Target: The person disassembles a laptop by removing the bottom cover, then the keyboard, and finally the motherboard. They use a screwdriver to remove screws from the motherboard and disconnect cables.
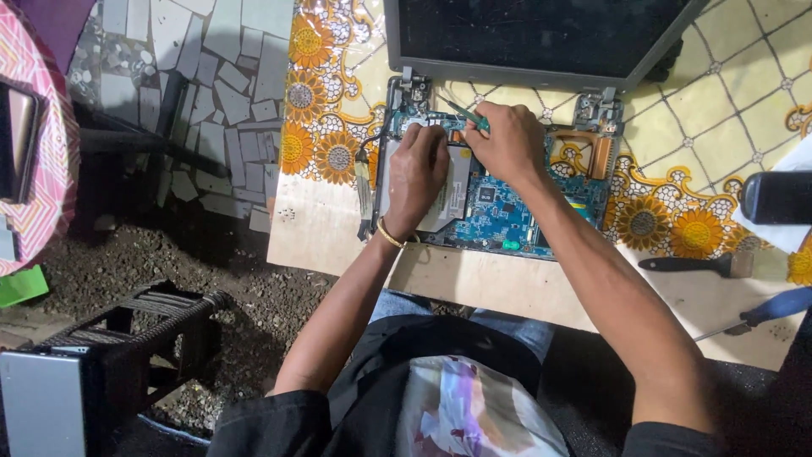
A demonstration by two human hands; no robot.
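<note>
An opened laptop lies on the table, its blue circuit board (pixel 499 216) bare and its dark screen (pixel 541 34) tilted back at the far edge. My left hand (pixel 416 173) rests curled on the silver drive plate (pixel 452 199) at the board's left part. My right hand (pixel 506 142) is shut on a green-handled screwdriver (pixel 470 118), whose tip points at the board's upper left corner. A gold bangle sits on my left wrist.
A sunflower-patterned cloth (pixel 677 127) covers the table's far part. At the right lie a black brush (pixel 689 264), a blue-handled tool (pixel 774 309) and a black object (pixel 778 197). A dark wicker stool (pixel 135 338) and a grey case (pixel 42 402) stand at the lower left.
</note>
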